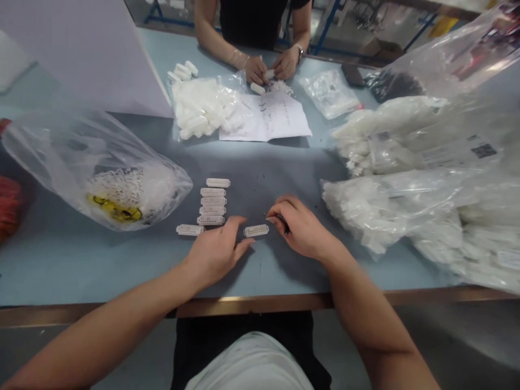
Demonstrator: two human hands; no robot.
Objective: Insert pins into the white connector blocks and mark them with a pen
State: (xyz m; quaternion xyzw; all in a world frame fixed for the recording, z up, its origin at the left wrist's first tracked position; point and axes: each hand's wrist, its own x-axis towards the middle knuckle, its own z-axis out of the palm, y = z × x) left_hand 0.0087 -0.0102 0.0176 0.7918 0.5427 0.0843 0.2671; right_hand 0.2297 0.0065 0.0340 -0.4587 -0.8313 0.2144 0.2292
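A white plastic piece with rows of small holes [256, 231] lies flat on the table between my hands. My left hand [217, 246] rests beside its left end, thumb and forefinger spread apart with a gap to the piece. Just off the other end is my right hand [298, 225], fingers pinched together; something small and dark shows at them, too unclear to name. Several similar white pieces [212, 201] form a column beyond my left hand. One more white piece [190, 230] lies by my left knuckles.
At left lies a clear bag [134, 189] of small white parts and a yellow item. Large bags of white parts [374, 211] crowd the right. Across the table, a person's hands [270, 70] work above a paper sheet [284, 122], beside another bag [203, 108]. A pale panel [93, 54] stands at upper left.
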